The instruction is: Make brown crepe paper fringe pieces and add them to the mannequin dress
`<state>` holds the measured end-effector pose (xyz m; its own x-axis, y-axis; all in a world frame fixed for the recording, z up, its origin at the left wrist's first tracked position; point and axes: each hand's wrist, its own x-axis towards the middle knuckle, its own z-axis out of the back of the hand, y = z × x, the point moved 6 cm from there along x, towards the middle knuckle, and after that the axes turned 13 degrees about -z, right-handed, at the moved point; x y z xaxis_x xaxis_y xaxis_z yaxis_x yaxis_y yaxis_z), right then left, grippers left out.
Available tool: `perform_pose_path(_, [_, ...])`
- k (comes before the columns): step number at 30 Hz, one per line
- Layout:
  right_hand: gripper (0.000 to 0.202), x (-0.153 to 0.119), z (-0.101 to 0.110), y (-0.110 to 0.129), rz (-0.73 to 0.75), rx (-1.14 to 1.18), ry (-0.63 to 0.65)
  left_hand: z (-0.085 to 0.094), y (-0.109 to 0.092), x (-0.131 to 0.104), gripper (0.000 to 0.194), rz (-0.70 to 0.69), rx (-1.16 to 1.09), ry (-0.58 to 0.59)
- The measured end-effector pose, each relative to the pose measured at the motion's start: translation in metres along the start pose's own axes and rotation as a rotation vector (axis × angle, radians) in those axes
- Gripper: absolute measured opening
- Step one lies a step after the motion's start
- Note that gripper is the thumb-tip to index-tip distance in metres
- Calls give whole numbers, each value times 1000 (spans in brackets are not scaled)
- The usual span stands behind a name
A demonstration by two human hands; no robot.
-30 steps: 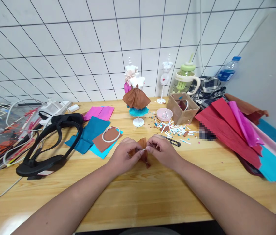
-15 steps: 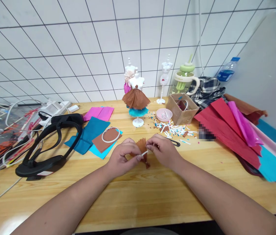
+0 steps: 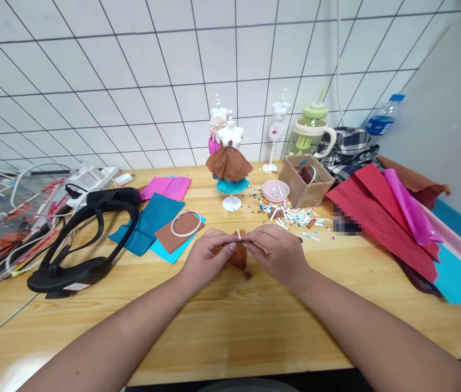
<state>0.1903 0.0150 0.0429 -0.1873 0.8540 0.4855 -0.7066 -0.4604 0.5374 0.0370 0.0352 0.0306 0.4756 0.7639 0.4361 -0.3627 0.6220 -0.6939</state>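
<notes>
A piece of brown pleated crepe paper [image 3: 239, 260], gathered to a knot at its lower end, hangs between my hands just above the table. My left hand [image 3: 210, 255] pinches its upper edge from the left, thumb below and fingers on top. From the other side my right hand [image 3: 277, 251] pinches the same edge, its fingertips close to those of the left. A short white strip [image 3: 239, 234] stands up at the paper's edge between the fingertips. Behind them, a small white dress form [image 3: 231, 133] wears a brown pleated piece over a blue frill.
Paper scraps [image 3: 295, 213] lie beside a pink dish [image 3: 275, 191] and a cardboard box [image 3: 307, 182]. Coloured paper sheets [image 3: 381, 218] cover the right side. At left are a black headset [image 3: 87, 245], a white ring [image 3: 186, 224] on folded paper, and cables.
Both hands have come together at the paper's upper edge. The white strip, earlier slanting by my left thumb, now stands upright between the fingertips. The view has shifted slightly.
</notes>
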Motion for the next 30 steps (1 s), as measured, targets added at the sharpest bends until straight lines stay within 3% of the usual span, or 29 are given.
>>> perform_pose_path(6, [16, -3, -2, 1, 32, -65, 19, -2, -8, -1, 16, -101, 126, 34])
perform_pose_path(13, [18, -7, -6, 13, 143, -272, -20, -2, -7, 0, 11, -82, 133, 19])
perform_pose_path(25, [5, 0, -11, -7, -383, 220, 88, -4, -13, 0, 9, -123, 137, 29])
perform_pose_path(30, [7, -2, -16, -9, -426, 277, 100, -3, -10, 1, 9, -169, 179, 14])
